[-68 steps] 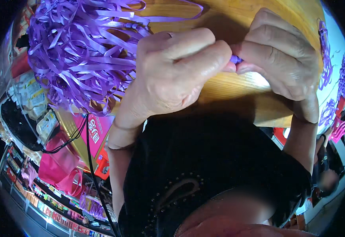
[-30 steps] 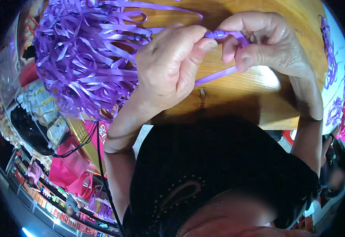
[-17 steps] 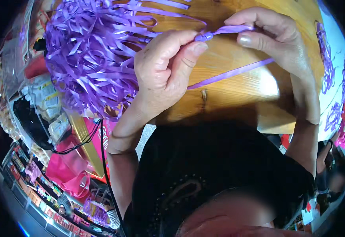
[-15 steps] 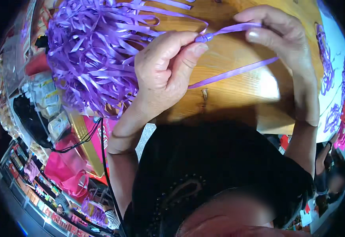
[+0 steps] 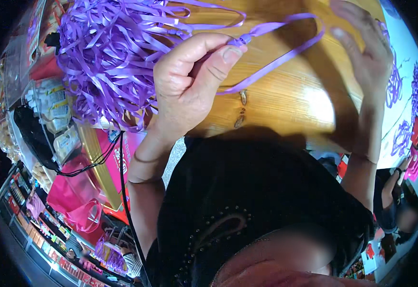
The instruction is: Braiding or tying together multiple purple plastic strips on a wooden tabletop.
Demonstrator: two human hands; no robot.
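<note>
Between thumb and forefinger, my left hand [image 5: 187, 79] pinches a purple ribbon [image 5: 285, 60] at a small gathered spot that looks like a knot [image 5: 240, 40]. From there the ribbon loops out to the right over the wooden table and curves back beneath the hand. My right hand [image 5: 369, 50] is off to the right of that loop, its fingers apart and nothing in them; it is a little blurred. Left of my left hand lies a big tangled heap of purple ribbons [image 5: 108, 57], with several strands reaching toward the far edge.
The wooden table [image 5: 271, 110] lies under my hands. A white surface [image 5: 386, 155] on the right carries more purple ribbon bundles [image 5: 401, 138]. At left are clear plastic packages [image 5: 55, 107], a pink bag [image 5: 82, 196] and a black cord [image 5: 125, 191]. Other people are in the background.
My right hand has let go of the ribbon and moved away to the right. The ribbon now forms a loose loop. My left hand, still pinching, has shifted slightly left.
</note>
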